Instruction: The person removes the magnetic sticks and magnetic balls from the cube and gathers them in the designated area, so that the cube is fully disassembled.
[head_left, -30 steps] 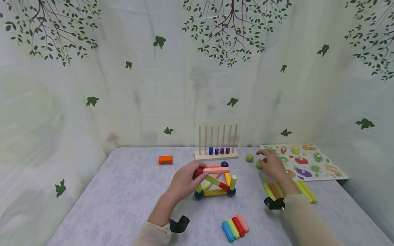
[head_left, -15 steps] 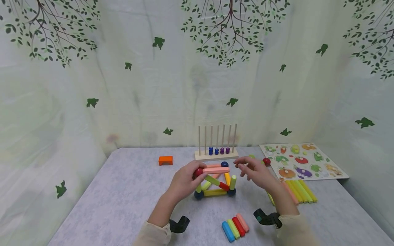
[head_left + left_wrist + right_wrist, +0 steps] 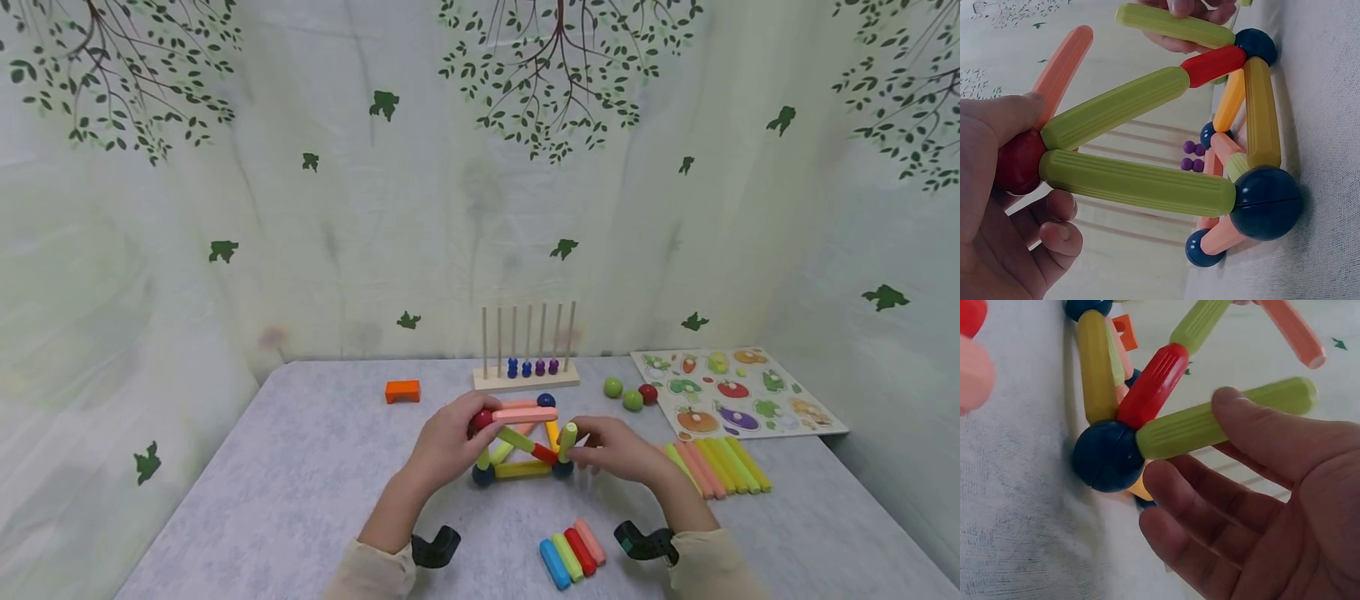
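A frame of ribbed rods and dark blue balls stands on the table, a yellow rod (image 3: 1100,369) along its near base. My left hand (image 3: 452,437) holds the red ball (image 3: 1019,161) at its upper left corner. From that ball a pink rod (image 3: 525,414) sticks out, and green rods (image 3: 1138,184) slope down. One green rod joins a short red rod (image 3: 1155,384) that meets the near right blue ball (image 3: 1108,455). My right hand (image 3: 618,450) pinches another green rod (image 3: 1197,427) between thumb and index finger; that rod rises from the same blue ball.
Several short rods (image 3: 572,554) lie near the front. At right are longer rods (image 3: 723,467), a vegetable picture board (image 3: 810,408), two green balls (image 3: 612,387) and a red ball (image 3: 648,394). Behind stands a peg rack with beads (image 3: 525,380); an orange block (image 3: 402,391) sits back left.
My right hand has come left from the loose balls and longer rods to the upright green rod, which it now pinches. The left hand has stayed on the red ball.
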Available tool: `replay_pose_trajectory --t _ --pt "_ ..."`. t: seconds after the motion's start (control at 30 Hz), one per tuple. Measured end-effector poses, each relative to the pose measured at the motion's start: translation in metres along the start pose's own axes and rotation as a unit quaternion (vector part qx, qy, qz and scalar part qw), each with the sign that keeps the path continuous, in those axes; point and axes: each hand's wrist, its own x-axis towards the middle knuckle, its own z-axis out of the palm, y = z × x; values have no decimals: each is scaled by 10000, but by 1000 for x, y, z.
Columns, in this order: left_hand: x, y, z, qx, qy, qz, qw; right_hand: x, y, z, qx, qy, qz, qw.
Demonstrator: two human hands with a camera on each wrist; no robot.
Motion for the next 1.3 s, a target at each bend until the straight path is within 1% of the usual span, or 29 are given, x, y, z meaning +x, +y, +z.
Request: replay_pose_trajectory --t 0.2,0.37,0.57,0.77,0.83,0.9,0.97,1.07,1.17,1.3 --pt "0 -1 1 11 -16 -50 10000 1 7 5 569 128 393 9975" --pt "1 0 0 -8 -25 -41 10000 1 8 6 988 175 582 9933" --pt "1 1 -1 -12 -62 -36 10000 1 9 5 1216 222 637 9903" --pt "1 1 -2 -29 -108 -70 9999 -1 14 1 1488 164 629 9867" --pt "0 1 -2 -36 -121 -84 9999 -2 16 0 1439 133 637 9874" --pt "0 1 -3 -35 -135 -96 9999 -3 18 -1 1197 168 616 9908" --pt "0 1 -3 -26 -144 -96 9998 -3 20 -2 827 307 635 9941" --pt "0 1 -3 -15 -147 -92 9998 -4 23 -6 306 605 685 9953" --pt "0 1 -3 -8 -133 -79 9999 -5 25 -10 99 829 717 9939" --pt "0 1 -2 6 -97 -46 9999 -8 28 -17 -2 948 683 9932"
